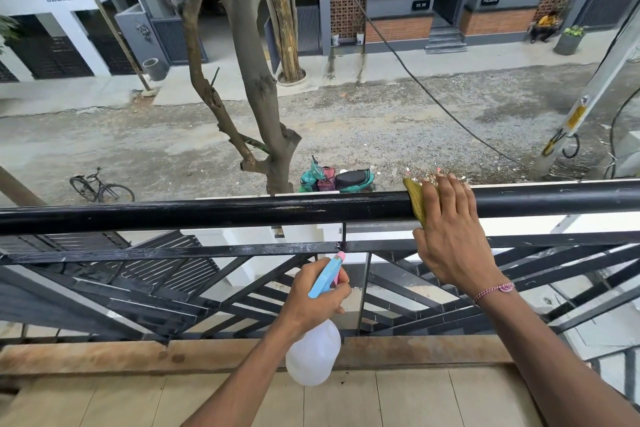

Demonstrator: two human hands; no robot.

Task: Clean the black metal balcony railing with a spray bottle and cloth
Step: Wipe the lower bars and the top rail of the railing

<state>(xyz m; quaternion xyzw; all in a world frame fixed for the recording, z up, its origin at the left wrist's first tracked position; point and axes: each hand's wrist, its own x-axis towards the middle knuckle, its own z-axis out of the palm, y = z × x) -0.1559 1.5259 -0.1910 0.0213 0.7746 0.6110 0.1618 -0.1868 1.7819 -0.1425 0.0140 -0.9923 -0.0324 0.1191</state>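
The black metal railing runs across the view, its round top rail glossy and wet left of centre. My right hand lies over the top rail with fingers curled round it, pressing a yellow-green cloth against the bar; only the cloth's left edge shows. Lower down, my left hand grips the neck of a white spray bottle with a blue and pink trigger head, nozzle pointing at the flat lower bar.
Diagonal black bars fill the railing below the top rail. A wooden ledge and tiled balcony floor lie at my feet. Beyond the railing are a tree trunk, a street, a teal scooter and a bicycle.
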